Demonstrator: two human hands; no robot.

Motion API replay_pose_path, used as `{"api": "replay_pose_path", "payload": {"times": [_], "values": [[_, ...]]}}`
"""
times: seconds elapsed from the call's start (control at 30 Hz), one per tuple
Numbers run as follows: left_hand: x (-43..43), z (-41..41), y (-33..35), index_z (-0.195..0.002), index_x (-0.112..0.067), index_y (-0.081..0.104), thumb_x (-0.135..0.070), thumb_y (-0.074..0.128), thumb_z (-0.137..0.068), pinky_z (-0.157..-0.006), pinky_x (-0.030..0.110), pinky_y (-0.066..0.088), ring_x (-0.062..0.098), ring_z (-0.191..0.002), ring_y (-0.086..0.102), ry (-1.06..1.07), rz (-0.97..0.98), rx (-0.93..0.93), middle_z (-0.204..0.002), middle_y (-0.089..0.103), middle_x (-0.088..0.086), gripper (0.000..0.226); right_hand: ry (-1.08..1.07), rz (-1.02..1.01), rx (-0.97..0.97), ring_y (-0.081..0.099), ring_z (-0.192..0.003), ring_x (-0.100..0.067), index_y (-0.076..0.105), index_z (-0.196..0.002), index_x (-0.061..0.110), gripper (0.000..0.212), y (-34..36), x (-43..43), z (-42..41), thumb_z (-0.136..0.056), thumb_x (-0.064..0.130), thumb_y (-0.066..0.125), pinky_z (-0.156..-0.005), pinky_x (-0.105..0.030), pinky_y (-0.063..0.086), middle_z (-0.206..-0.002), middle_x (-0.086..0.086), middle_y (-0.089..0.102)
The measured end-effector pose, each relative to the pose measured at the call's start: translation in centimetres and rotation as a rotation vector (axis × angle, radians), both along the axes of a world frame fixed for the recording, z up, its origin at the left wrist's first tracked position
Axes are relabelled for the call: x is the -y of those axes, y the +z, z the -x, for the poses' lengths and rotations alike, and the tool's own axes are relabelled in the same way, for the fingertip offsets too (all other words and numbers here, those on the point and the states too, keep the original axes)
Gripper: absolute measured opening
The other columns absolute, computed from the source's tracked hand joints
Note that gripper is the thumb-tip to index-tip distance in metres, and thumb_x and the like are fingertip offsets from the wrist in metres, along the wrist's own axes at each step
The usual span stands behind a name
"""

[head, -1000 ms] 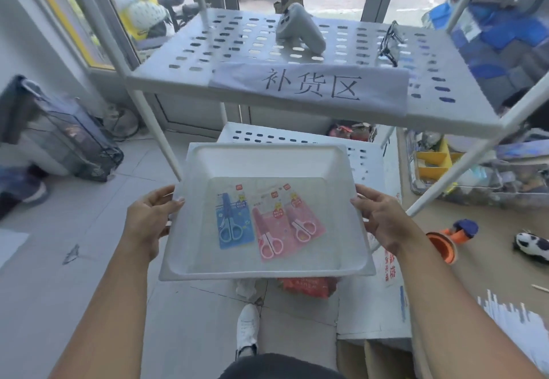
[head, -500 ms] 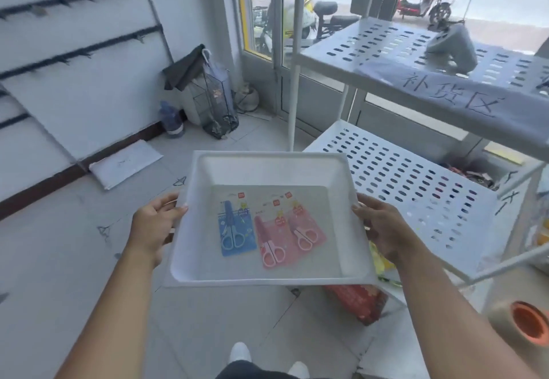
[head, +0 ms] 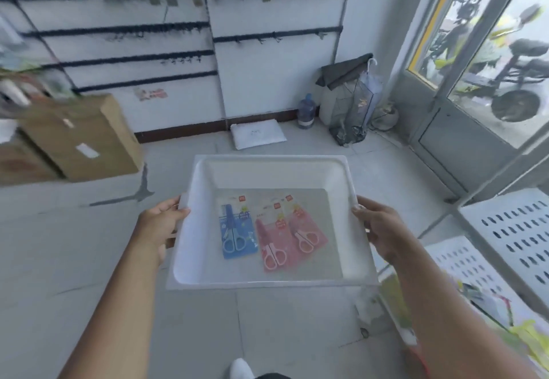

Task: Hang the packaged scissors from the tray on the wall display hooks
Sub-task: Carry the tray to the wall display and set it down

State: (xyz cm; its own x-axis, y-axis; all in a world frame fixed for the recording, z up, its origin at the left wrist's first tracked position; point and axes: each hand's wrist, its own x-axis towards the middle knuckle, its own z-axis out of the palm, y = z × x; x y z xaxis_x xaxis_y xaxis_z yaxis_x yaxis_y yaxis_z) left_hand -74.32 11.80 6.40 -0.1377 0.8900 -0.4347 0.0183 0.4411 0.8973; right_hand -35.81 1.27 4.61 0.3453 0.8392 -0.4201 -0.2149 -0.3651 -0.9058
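Note:
I hold a white plastic tray (head: 335, 176) level in front of me. My left hand (head: 162, 225) grips its left rim and my right hand (head: 378, 227) grips its right rim. Flat on the tray's floor lie three packaged scissors: a blue pack (head: 236, 231) on the left, a pink pack (head: 273, 245) in the middle and a second pink pack (head: 306, 230) partly overlapping it on the right. The white wall display (head: 267, 75) with rows of black hook rails (head: 124, 30) stands across the floor ahead.
Cardboard boxes (head: 80, 138) sit at the left by the wall. A white bag (head: 257, 138), a water bottle (head: 306, 111) and a wire basket (head: 350, 114) stand at the wall's foot. A perforated white rack (head: 517, 233) is at my right, a glass door (head: 475, 60) beyond.
My view has swung left, away from the white rack and toward the wall display. Both hands keep the same hold on the tray, and the scissors packs lie as before.

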Motion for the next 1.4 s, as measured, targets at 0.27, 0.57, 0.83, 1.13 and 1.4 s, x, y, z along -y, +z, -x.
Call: {"api": "replay_pose_path", "payload": {"times": [0.27,0.57,0.83,1.13,1.4], "values": [[-2.4,15.7,1.8,-0.127,-0.012,0.066,0.0,0.064,-0.088,-0.05,0.021,0.053,0.022,-0.072,0.065,0.319,-0.055,-0.038,-0.106,0.071,0.012,0.04,0.242,-0.015,-0.033,0.067,-0.087,-0.024,0.071,-0.123,0.013,0.036,0.0,-13.2,15.5,-0.095,0.0,0.054,-0.082,-0.04,0.05,-0.113,-0.009,0.075],[-6.3,25.9,1.9,-0.117,-0.013,0.07,0.003,0.064,-0.085,-0.086,0.039,0.055,0.028,-0.086,0.069,0.604,-0.05,-0.035,-0.102,0.073,0.013,0.036,0.436,0.015,-0.004,0.063,-0.089,-0.027,0.076,-0.111,0.018,0.031,-0.5,-25.1,27.6,-0.094,0.001,0.056,-0.083,-0.041,0.048,-0.104,-0.008,0.075],[-15.1,32.1,0.8,-0.122,-0.013,0.068,0.002,0.066,-0.085,-0.082,0.037,0.054,0.027,-0.084,0.07,0.736,-0.036,-0.054,-0.102,0.073,0.009,0.04,0.563,0.023,-0.026,0.064,-0.096,-0.029,0.072,-0.121,0.015,0.033,-2.1,-39.2,35.1,-0.095,0.002,0.056,-0.089,-0.042,0.05,-0.122,-0.015,0.072],[-27.5,37.6,2.1,-0.118,-0.015,0.07,0.001,0.065,-0.084,-0.096,0.045,0.054,0.028,-0.1,0.071,0.891,-0.053,-0.118,-0.106,0.074,0.008,0.037,0.738,-0.008,0.015,0.062,-0.092,-0.024,0.075,-0.117,0.023,0.034,-0.8,-55.8,43.5,-0.095,0.007,0.054,-0.083,-0.039,0.047,-0.11,-0.009,0.074],[-36.2,45.0,1.3,-0.112,-0.017,0.071,0.004,0.063,-0.085,-0.084,0.033,0.053,0.023,-0.083,0.069,0.938,-0.051,-0.116,-0.093,0.072,0.003,0.034,0.796,-0.001,0.019,0.058,-0.088,-0.021,0.078,-0.109,0.026,0.034,-1.4,-65.5,51.6,-0.095,0.007,0.054,-0.08,-0.036,0.045,-0.1,-0.005,0.074]]}}
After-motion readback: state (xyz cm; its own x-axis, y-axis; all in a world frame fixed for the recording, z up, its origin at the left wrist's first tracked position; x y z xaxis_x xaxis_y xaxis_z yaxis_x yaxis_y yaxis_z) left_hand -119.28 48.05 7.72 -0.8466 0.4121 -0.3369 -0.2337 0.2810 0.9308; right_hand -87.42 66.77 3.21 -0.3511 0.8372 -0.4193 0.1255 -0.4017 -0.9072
